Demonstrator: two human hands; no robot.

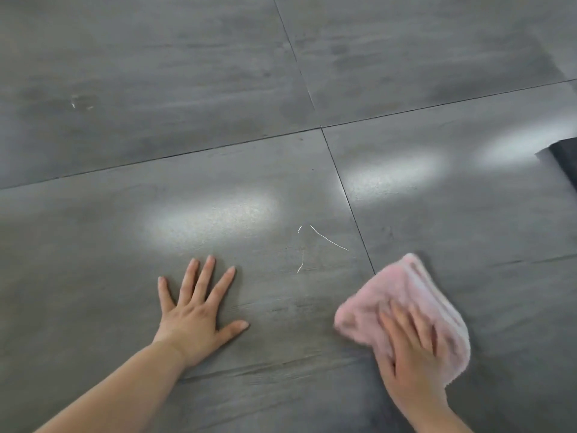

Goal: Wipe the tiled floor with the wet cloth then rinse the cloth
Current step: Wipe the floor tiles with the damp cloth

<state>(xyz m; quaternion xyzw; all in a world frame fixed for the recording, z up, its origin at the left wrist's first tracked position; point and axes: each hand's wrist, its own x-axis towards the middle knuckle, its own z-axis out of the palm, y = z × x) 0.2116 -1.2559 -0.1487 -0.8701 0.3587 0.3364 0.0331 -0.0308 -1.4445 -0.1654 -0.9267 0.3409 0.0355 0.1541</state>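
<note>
A pink fluffy cloth (402, 295) lies bunched on the grey tiled floor (187, 104) at the lower right, just right of a grout line. My right hand (412, 348) presses flat on the near half of the cloth, fingers spread and blurred by motion. My left hand (196, 310) rests flat on the bare tile to the left, fingers apart, holding nothing. Thin pale threads (327, 240) lie on the tile between and beyond the two hands.
Large dark grey tiles with dark grout lines fill the view, crossing at a joint (321, 128). Bright light patches reflect on the tiles. A dark object (565, 164) juts in at the right edge. A small pale scuff (81, 103) marks the far left tile.
</note>
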